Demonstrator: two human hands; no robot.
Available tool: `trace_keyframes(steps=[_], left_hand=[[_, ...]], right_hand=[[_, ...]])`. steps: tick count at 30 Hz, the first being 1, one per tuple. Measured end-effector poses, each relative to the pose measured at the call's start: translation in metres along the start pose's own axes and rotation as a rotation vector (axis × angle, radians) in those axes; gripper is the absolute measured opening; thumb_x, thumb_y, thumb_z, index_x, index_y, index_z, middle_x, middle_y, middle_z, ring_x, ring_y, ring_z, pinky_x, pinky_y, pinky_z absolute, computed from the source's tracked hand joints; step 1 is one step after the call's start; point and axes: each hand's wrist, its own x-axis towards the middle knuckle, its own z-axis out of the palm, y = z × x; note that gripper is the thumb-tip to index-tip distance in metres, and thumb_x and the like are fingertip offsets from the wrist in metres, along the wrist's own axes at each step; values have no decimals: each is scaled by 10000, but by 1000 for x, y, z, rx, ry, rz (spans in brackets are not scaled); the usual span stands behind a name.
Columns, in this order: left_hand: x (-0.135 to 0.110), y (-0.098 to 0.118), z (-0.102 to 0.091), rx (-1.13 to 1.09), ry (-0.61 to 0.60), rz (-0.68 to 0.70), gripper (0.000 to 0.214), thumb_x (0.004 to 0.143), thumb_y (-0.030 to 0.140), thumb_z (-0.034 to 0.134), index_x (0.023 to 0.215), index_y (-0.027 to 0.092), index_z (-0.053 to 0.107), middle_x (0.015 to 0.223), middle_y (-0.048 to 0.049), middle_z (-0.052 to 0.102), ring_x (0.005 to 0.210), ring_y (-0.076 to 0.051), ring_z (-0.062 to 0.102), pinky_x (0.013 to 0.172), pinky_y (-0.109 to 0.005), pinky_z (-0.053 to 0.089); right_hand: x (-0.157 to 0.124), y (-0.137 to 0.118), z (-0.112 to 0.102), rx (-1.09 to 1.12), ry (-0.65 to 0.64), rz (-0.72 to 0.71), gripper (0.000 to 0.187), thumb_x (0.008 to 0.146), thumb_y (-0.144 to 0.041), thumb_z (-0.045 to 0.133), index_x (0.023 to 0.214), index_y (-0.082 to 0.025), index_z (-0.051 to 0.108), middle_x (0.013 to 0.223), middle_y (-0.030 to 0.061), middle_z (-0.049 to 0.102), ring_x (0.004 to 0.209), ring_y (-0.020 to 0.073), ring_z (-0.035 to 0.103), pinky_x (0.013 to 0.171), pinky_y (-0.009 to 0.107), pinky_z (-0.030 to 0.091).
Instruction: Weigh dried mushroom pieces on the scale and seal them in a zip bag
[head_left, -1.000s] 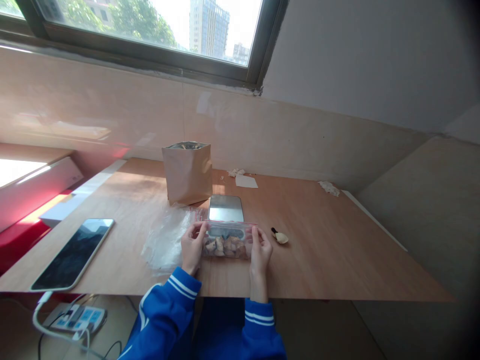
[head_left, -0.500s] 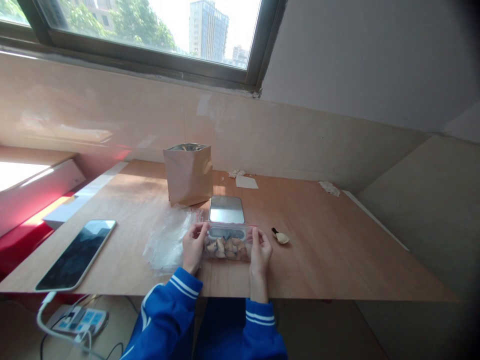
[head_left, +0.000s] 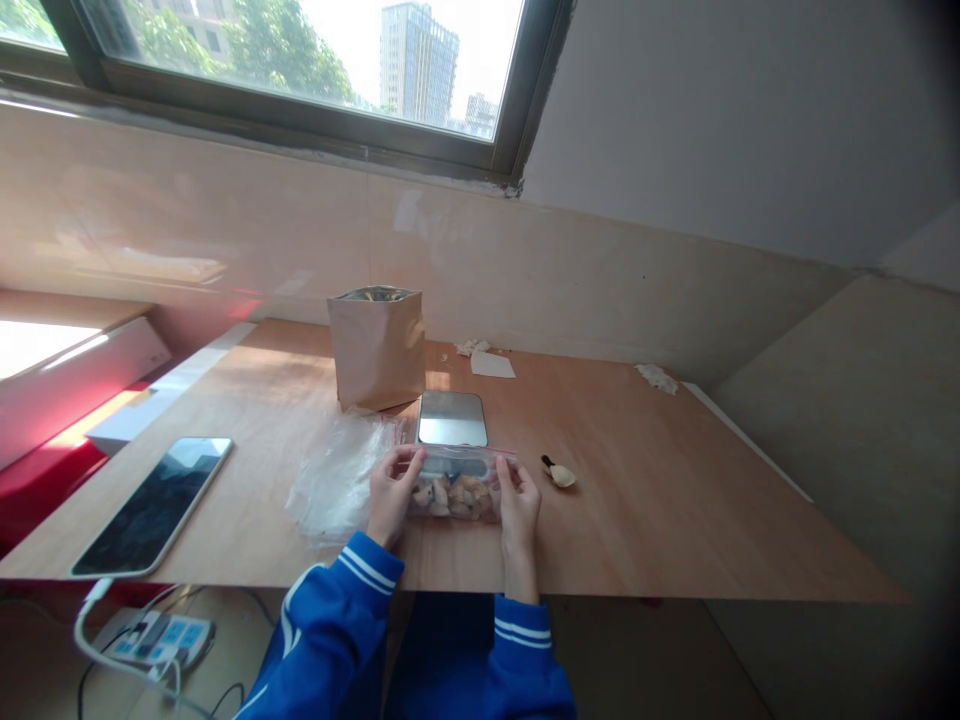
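Between my two hands is a clear zip-lock bag (head_left: 456,494) with brownish, chunky dried pieces inside. My left hand (head_left: 391,490) pinches its upper left part, thumb on the near side. My right hand (head_left: 517,492) grips the upper right part the same way. A red zip line runs along the bag's top edge. Right behind the bag lies a flat digital scale (head_left: 452,418) with a shiny metal plate; its front part shows through the plastic. Close by my left hand is a pile of empty clear bags (head_left: 337,480).
A brown stand-up pouch (head_left: 377,350), open at the top, stands behind the scale. To the right lies a small scoop (head_left: 559,473). A charging phone (head_left: 156,508) rests at the left. White paper (head_left: 493,365) and crumpled tissue (head_left: 657,378) lie farther back.
Both hands have shifted slightly inward along the bag's top edge, thumbs closer together. The bag stays in nearly the same place.
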Motion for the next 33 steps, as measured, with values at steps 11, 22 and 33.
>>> trace_keyframes(steps=[11, 22, 33], left_hand=[[2, -6, 0, 59, -29, 39, 284, 831, 436, 606, 909, 164, 635, 862, -43, 670, 782, -146, 626, 703, -248, 488], [-4, 1, 0, 57, -126, 19, 284, 794, 425, 655, 897, 161, 678, 852, -41, 695, 729, -141, 615, 651, -228, 463], [-3, 3, -2, -37, -78, -78, 326, 721, 463, 713, 830, 156, 701, 616, 20, 595, 508, -83, 472, 448, -190, 325]], right_hand=[[-1, 3, 0, 41, 62, 7, 419, 687, -535, 713, 780, -129, 670, 716, 44, 671, 629, 136, 586, 597, 246, 459], [-5, -3, 0, -44, -116, -5, 365, 739, -512, 670, 786, -150, 675, 752, 41, 679, 667, 150, 583, 617, 253, 455], [-3, 1, 0, -37, -70, -14, 370, 723, -491, 692, 837, -139, 688, 745, 43, 676, 676, 157, 594, 631, 259, 471]])
